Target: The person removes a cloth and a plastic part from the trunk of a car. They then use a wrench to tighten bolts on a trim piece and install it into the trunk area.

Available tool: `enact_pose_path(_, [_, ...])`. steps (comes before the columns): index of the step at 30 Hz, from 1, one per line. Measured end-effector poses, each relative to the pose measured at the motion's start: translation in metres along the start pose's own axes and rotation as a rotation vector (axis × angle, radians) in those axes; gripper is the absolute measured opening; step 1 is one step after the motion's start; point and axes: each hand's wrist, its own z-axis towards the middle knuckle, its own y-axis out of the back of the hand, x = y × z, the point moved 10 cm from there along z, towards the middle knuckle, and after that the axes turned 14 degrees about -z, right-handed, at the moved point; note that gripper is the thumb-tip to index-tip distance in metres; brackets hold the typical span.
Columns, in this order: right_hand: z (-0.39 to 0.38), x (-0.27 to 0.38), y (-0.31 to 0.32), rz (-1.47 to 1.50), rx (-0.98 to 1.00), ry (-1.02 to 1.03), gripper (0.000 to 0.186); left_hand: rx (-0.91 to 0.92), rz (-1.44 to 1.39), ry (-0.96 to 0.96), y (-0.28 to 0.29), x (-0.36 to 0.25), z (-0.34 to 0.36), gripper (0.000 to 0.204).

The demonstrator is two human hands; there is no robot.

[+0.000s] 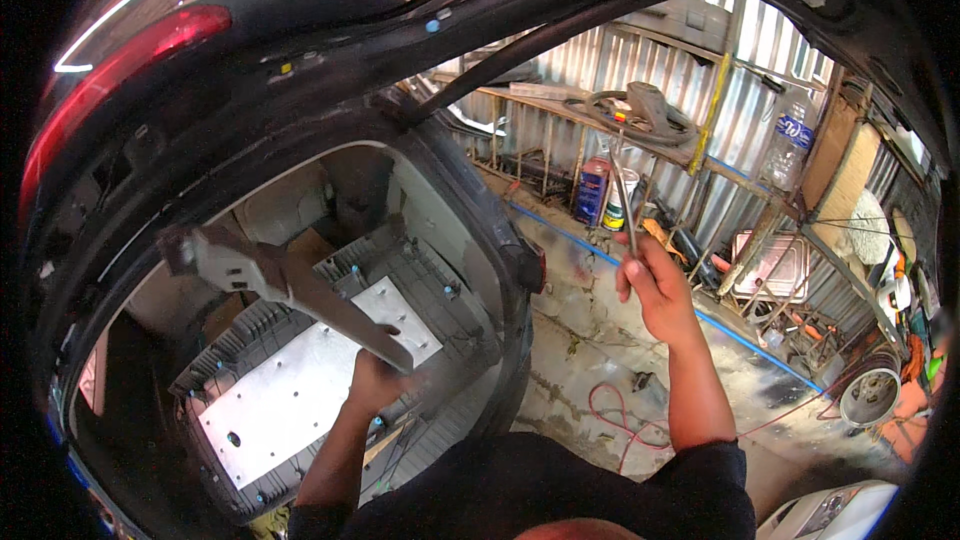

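My left hand [372, 380] is closed around the near end of a long grey plastic car trim piece [318, 296]. Its wider far end, with small slots, rises over the open rear of a car. Beneath it in the load area lies a dark ribbed trim panel [425, 285] with blue clips and a whitish sheet [290, 405] on its back. Out to the right, my right hand [655, 285] pinches a slim metal tool [622, 195], pointing up; its exact kind is unclear.
A raised tailgate [480, 15] arches overhead, with a strut [540, 45] beneath. Along the corrugated metal wall, a shelf holds coiled hose [640, 120], cans [590, 190] and a plastic bottle [790, 135]. Red cord [610, 420] and a wheel rim [868, 395] lie on the floor.
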Motion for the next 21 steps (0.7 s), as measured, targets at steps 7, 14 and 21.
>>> enact_pose_path(7, [0.095, 0.089, -0.061, -0.591, -0.03, 0.256, 0.033, -0.105, 0.134, -0.244, 0.02, -0.062, 0.025, 0.097])
enact_pose_path(14, [0.208, 0.144, -0.055, -1.064, -0.088, 0.355, 0.033, -0.018, -0.192, -0.468, 0.018, -0.135, 0.12, 0.116])
enact_pose_path(21, [0.252, 0.186, -0.072, -1.459, -0.025, 0.348, 0.033, -0.199, 0.164, -0.878, 0.009, -0.226, 0.233, 0.131])
